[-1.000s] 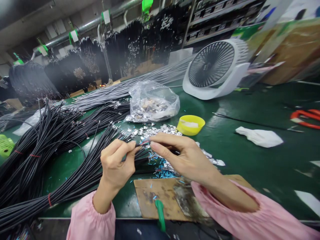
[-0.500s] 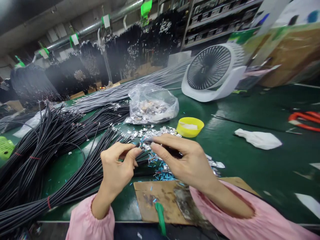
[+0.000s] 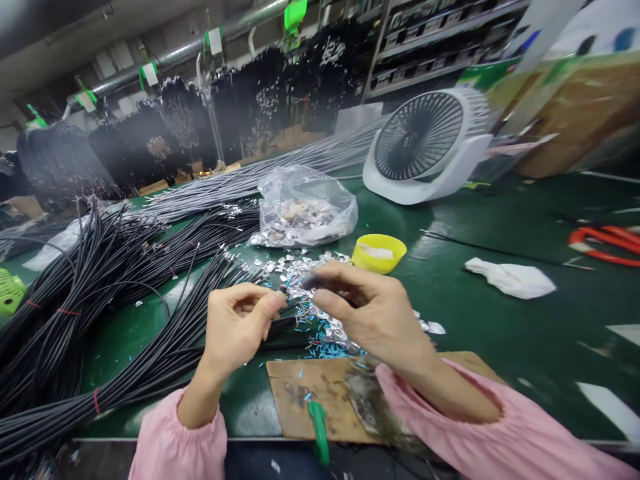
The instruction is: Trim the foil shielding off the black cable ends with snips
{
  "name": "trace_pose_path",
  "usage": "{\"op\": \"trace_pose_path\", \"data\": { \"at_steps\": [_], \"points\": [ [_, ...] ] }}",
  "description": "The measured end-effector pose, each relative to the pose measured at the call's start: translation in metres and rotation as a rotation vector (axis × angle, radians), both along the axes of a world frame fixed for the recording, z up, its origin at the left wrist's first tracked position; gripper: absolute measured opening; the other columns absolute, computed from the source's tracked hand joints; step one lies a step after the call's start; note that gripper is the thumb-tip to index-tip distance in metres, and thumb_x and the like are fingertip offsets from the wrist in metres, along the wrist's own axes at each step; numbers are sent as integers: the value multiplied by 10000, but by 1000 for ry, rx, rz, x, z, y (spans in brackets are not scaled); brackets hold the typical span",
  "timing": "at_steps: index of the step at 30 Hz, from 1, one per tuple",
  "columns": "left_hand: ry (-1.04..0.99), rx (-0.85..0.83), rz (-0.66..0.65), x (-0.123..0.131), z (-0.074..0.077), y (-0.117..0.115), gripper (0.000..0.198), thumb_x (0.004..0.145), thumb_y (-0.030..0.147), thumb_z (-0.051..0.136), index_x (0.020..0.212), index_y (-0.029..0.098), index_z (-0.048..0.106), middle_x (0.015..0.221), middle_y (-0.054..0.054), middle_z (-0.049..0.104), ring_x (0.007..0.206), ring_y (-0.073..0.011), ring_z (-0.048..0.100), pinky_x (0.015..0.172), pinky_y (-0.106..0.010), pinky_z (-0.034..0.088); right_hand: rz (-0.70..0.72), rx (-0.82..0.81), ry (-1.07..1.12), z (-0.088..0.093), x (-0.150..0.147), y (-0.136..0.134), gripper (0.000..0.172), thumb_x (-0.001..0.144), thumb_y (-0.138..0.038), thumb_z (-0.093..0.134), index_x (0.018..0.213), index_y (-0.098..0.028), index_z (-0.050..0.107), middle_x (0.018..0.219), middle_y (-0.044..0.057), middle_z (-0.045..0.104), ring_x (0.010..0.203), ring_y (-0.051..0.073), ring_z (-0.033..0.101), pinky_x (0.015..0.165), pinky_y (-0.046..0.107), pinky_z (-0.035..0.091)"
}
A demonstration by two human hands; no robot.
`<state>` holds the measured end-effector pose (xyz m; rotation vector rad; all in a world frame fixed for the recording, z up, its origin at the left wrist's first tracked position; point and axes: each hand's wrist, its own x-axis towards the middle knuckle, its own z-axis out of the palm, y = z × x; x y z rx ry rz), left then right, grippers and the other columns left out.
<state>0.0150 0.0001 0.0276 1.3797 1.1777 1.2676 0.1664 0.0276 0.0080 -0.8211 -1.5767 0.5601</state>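
Note:
My left hand (image 3: 240, 327) is closed, thumb and forefinger pinching the dark end of what looks like a black cable (image 3: 283, 291); most of it is hidden by the hand. Just to its right, my right hand (image 3: 373, 313) has its thumb and forefinger slightly apart, and no object shows between them. Its forefinger tip looks dark and is blurred. Under both hands lie silvery foil scraps (image 3: 330, 328) and small blue clippings (image 3: 325, 348). A large bundle of black cables (image 3: 165, 347), tied with red bands, lies left of my left hand.
A clear bag of scraps (image 3: 307, 210), a yellow dish (image 3: 379, 253) and a white fan (image 3: 423, 143) stand beyond my hands. White cloth (image 3: 513, 277) and red-handled tool (image 3: 605, 243) lie right. A brown board (image 3: 320, 380) with a green-handled tool (image 3: 319, 430) sits at the front edge.
My right hand has drawn slightly right, and its thumb and forefinger have parted a little from the cable end. My left hand has shifted slightly right, still pinching.

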Motion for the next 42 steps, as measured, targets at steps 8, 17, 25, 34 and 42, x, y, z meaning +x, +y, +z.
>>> {"op": "trace_pose_path", "data": {
  "at_steps": [8,17,25,34,42],
  "points": [
    [84,85,86,8,-9,-2,194,716,308,668,629,135,647,445,39,514,367,-50,411,357,-166,290,-68,151,-59,0,-1,-2,125,756,-138,570,643,-186,596,501,-26,516,431,88,463,401,207,377],
    [185,125,-125,-1,-4,3,339,793,396,587,580,134,619,525,2,522,476,-73,432,458,-204,329,281,158,-55,0,2,-1,184,818,-155,559,635,-173,564,612,4,549,574,97,509,528,220,413],
    [69,263,12,5,-14,4,263,699,349,693,592,147,564,539,34,495,477,-64,408,457,-196,320,127,30,44,-1,-12,-7,278,829,-221,498,557,-182,451,547,-22,423,476,89,392,455,236,323],
    [139,122,94,8,-13,-1,208,742,294,621,600,142,616,527,5,574,485,-96,498,453,-198,358,-387,180,35,1,8,8,242,822,-214,501,583,-194,470,498,-36,427,436,87,386,437,227,317],
    [83,68,-70,4,-11,5,268,760,355,595,615,131,616,516,11,539,466,-77,453,460,-195,344,300,-24,-17,-1,-3,5,389,873,-451,456,590,-184,453,522,-30,420,451,86,369,420,219,317]
  ]
}}
